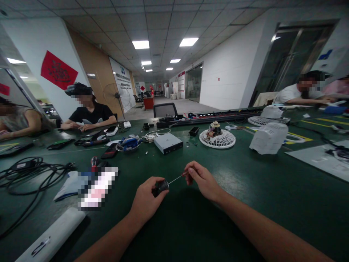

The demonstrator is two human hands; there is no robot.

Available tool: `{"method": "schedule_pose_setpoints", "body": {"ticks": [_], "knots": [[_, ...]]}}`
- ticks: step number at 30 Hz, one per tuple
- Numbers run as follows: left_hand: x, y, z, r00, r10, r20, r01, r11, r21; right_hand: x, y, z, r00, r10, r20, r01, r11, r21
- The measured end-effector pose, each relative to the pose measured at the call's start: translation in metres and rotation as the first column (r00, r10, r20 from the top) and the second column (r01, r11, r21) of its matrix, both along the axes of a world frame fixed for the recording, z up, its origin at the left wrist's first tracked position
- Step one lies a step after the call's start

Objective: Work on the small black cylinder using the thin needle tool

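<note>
Between the thumb and fingers of my left hand (148, 196) is a small dark round part (163, 186), its kind too small to make out. My right hand (198, 178) grips a thin screwdriver (176, 179) by its reddish handle. The metal shaft points left and its tip meets the dark part, though I cannot tell whether it sits in a screw. Both hands are above the green table mat (185, 214). Beyond them lies a silver disc drive (168, 143), touched by neither hand.
A white fan grille with a motor (217, 140) and a white plastic housing (269, 138) stand to the right. Black cables (35, 174) and a long white casing (54, 236) lie on the left. A small black tray (194, 131) is behind. Co-workers sit on both sides.
</note>
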State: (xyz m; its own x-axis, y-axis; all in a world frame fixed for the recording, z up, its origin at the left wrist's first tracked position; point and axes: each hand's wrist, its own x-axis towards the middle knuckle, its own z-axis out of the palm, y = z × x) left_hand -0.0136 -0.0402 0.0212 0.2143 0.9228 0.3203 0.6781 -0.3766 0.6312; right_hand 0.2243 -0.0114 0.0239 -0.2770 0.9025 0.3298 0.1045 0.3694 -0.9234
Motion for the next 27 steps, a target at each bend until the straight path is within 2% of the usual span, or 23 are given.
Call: {"method": "schedule_pose_setpoints", "body": {"ticks": [4,11,16,20,23,25,27], "knots": [[0.003,-0.003,0.002,0.999,-0.049,-0.005,0.049,0.999,0.017,-0.001,0.001,-0.002,0.999,-0.034,0.006,0.034,0.999,0.011],[0.0,-0.002,0.0,1.0,-0.014,-0.004,0.014,0.999,0.031,-0.004,-0.003,0.001,1.0,-0.004,0.027,0.004,1.0,0.013],[-0.001,0.001,-0.002,1.0,0.006,-0.019,-0.006,1.0,0.017,-0.006,-0.007,0.004,0.988,-0.078,0.131,0.067,0.994,0.09],[-0.001,0.001,-0.002,0.999,0.026,-0.023,-0.026,1.0,-0.003,-0.008,-0.01,0.004,0.987,-0.152,0.056,0.145,0.984,0.107],[-0.001,0.002,-0.003,0.999,0.038,-0.029,-0.038,0.999,-0.012,-0.003,-0.009,0.005,0.955,-0.297,-0.018,0.295,0.938,0.184],[-0.001,0.002,-0.003,0.998,0.04,-0.041,-0.04,0.999,-0.015,0.002,-0.008,0.008,0.915,-0.403,-0.03,0.392,0.867,0.309],[-0.001,0.002,-0.003,0.998,0.038,-0.051,-0.039,0.999,-0.023,0.007,-0.007,0.011,0.885,-0.466,-0.018,0.421,0.781,0.462]]}}
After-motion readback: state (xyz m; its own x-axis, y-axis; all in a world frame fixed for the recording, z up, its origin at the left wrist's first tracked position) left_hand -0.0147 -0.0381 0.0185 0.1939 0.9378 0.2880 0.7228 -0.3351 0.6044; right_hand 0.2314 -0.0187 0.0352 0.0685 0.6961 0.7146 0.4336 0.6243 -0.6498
